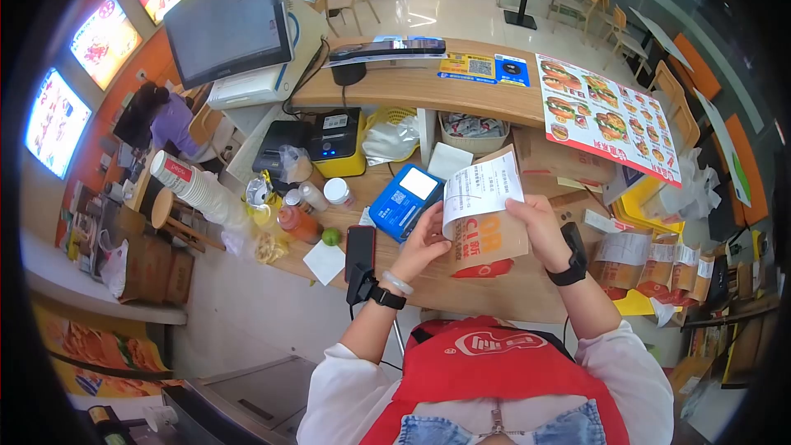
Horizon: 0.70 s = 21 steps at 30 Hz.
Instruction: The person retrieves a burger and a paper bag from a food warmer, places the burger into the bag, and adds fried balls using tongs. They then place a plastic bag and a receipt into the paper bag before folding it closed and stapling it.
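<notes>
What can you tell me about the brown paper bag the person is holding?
The brown paper bag looks like kraft paper, flat and tilted, with orange letters and a red patch at its bottom edge. A white printed receipt lies over its upper part. The left hand and right hand grip it from both sides, above the wooden counter.

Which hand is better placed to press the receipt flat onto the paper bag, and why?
Probably the right hand: it grips the receipt at its edge, over the paper bag. The left hand supports the bag from the side and below, so freeing it might let the bag drop.
</notes>
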Motion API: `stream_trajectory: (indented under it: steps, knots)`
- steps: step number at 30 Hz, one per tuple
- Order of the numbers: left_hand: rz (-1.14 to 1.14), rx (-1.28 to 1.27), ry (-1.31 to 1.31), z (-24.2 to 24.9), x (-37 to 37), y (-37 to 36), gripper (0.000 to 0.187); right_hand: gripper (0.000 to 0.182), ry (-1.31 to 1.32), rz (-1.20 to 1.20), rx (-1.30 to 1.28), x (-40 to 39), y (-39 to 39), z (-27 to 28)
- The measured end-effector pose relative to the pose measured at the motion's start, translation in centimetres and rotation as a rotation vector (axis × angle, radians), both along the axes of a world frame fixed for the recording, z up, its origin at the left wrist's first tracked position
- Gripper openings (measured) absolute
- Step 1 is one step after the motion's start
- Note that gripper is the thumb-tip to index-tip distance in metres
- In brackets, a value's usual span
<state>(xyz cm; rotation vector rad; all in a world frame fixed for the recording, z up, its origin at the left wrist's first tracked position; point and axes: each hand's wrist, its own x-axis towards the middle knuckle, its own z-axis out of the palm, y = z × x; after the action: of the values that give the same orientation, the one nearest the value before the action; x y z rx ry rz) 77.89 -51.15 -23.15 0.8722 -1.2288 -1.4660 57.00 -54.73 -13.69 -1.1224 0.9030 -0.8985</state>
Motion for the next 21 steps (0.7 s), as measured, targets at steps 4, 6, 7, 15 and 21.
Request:
stream_trajectory:
  steps: [4, 6, 7, 15, 21]
  knots:
    - [0.114, 0.017, 0.058, -2.0, 0.1, -1.4, 0.053, 0.024, 0.087, -0.041, 0.005, 1.0, -0.7, -1.4]
    - [0.347, -0.041, -0.128, -4.0, 1.0, -2.8, 0.028, 0.023, 0.132, -0.074, 0.013, 1.0, -1.7, -3.5]
    - [0.340, -0.043, -0.128, -2.9, 1.4, -3.0, 0.028, 0.022, 0.176, -0.104, 0.023, 1.1, -2.1, -4.1]
    - [0.533, -0.392, -0.751, -2.6, 4.0, -6.4, 0.014, 0.025, 0.472, -0.212, -0.027, 3.0, -5.3, -6.9]
    - [0.539, -0.191, -0.754, -4.6, 5.4, -9.6, 0.010, 0.028, 0.980, -0.093, -0.141, 5.1, -7.3, -5.2]
